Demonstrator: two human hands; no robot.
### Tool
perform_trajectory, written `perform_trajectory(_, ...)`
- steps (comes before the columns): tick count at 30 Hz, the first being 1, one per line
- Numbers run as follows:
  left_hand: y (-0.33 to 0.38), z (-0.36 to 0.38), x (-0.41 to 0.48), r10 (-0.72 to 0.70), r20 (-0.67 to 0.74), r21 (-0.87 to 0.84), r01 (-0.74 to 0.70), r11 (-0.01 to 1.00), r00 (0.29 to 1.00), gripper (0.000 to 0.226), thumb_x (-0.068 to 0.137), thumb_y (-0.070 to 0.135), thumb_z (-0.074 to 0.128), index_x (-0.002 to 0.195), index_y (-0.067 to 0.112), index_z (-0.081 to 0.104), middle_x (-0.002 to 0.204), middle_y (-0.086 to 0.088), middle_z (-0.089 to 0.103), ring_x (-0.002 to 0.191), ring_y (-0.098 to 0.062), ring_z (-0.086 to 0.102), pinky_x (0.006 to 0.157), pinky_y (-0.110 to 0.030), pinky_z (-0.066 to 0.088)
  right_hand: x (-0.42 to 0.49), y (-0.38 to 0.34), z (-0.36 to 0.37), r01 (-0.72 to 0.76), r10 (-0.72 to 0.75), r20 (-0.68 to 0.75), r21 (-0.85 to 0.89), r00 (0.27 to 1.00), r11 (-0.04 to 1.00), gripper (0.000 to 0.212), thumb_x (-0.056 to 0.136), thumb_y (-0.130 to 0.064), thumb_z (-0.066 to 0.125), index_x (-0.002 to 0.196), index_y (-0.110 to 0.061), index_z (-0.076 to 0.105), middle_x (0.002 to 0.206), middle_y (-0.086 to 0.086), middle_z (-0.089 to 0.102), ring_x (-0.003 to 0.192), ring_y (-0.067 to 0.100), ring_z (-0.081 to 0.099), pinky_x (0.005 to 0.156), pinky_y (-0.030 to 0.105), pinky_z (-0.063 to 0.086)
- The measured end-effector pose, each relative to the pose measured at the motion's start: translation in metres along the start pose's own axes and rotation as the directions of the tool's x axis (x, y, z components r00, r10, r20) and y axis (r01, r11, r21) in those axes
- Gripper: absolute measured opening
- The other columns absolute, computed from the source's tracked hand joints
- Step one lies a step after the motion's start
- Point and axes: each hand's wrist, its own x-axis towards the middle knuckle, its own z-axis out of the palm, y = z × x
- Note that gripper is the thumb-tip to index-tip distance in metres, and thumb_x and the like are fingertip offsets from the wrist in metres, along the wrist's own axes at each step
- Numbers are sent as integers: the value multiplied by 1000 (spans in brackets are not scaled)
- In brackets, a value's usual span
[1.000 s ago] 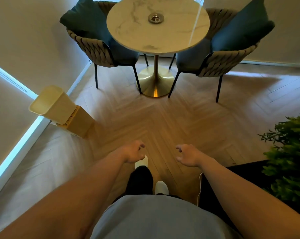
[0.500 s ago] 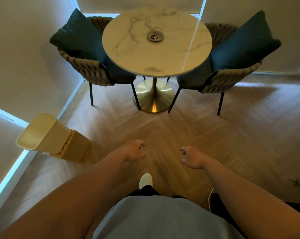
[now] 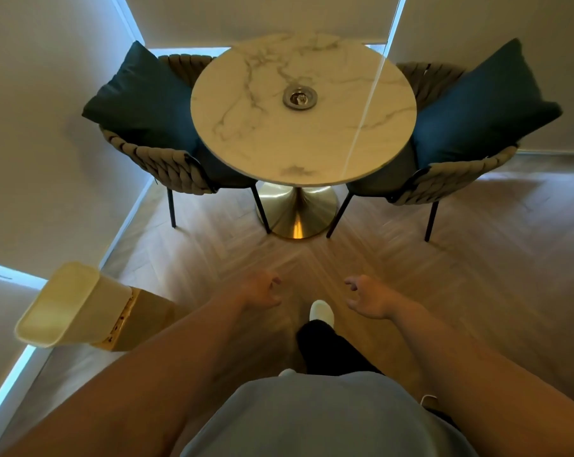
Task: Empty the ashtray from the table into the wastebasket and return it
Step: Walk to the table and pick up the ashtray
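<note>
In the head view, we looked down at a round marble table (image 3: 303,140) on a golden pedestal foot (image 3: 297,212). The ashtray (image 3: 299,98), a small round metal dish, stood on the tabletop a little behind its middle, and nothing touched it. We could not tell what lay inside it. On each side of the table stood a woven chair, the left chair (image 3: 162,163) and the right chair (image 3: 443,179), and each one carried a dark blue cushion. The wastebasket (image 3: 77,308), pale yellow and with an open top, stood on the wooden floor (image 3: 476,258) at the left, close to the wall and well apart from the table.

Both our arms reached forward over the floor, in front of the table and far from the ashtray. Our left hand (image 3: 260,293) was empty, with the fingers loosely curled and not pressed together. Our right hand (image 3: 368,300) was also empty, with the fingers half spread and relaxed. Between the hands, one white shoe (image 3: 321,312) stood on the floor under a dark trouser leg.
</note>
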Motion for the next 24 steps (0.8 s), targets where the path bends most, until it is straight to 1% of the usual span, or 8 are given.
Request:
perform_trajectory(3,7,-23,25,-26,5,-10,26,1000,1000,55,90,29,69,140,17,50,135,-9,59,118,-23,59,99,-32,47,23,1,-24,5,-5,3,15,1000,1000,63,94,-25,61,149,-14,33,151,11,43,137,27,43,113,43,40)
perform_trajectory(6,18,-46,51,-40,20,-36,41,999,999,53,94,24,65,142,13,47,139,-11,56,123,-24,57,97,-29,43,46,4,-52,10,-10,-8,16,1000,1000,63,94,-24,60,149,-13,32,150,11,43,136,27,45,111,41,41)
perform_trajectory(10,37,-81,76,-47,-5,-48,46,998,999,53,96,25,62,144,13,45,141,-11,54,126,-25,55,104,-34,44,75,7,-91,26,-26,-10,-17,1000,1000,63,93,-28,61,149,-18,32,149,10,45,134,26,47,109,42,44)
perform_trajectory(14,54,-110,104,-38,-43,-77,35,996,998,50,94,26,63,141,15,48,138,-10,56,123,-24,56,105,-37,46,105,7,-133,59,-61,-30,-65,998,996,63,92,-28,62,148,-18,35,148,10,46,134,26,47,107,40,45)
perform_trajectory(17,60,-123,120,-40,-35,-81,37,996,999,51,94,27,63,141,15,48,138,-10,56,123,-25,56,106,-39,46,123,4,-154,77,-81,-31,-107,996,991,61,91,-28,62,146,-17,38,144,11,51,130,25,51,102,37,44)
perform_trajectory(20,61,-140,134,-42,-15,-74,41,996,999,53,94,32,62,142,14,48,139,-10,55,125,-24,55,107,-38,45,138,3,-171,76,-76,-2,-100,997,992,61,91,-31,62,146,-17,38,143,9,52,129,24,51,102,35,44)
perform_trajectory(22,59,-152,146,-42,-2,-75,41,996,999,54,94,32,63,142,13,47,140,-10,55,126,-24,54,108,-38,44,149,2,-182,75,-74,8,-80,997,994,60,91,-34,62,144,-18,40,141,8,54,126,21,53,94,29,44)
perform_trajectory(24,55,-162,159,-37,12,-64,38,997,999,54,93,30,63,142,12,47,140,-10,55,126,-25,54,107,-36,44,161,-1,-191,67,-66,9,-85,998,994,60,90,-35,62,143,-19,41,138,7,56,121,19,56,86,24,40)
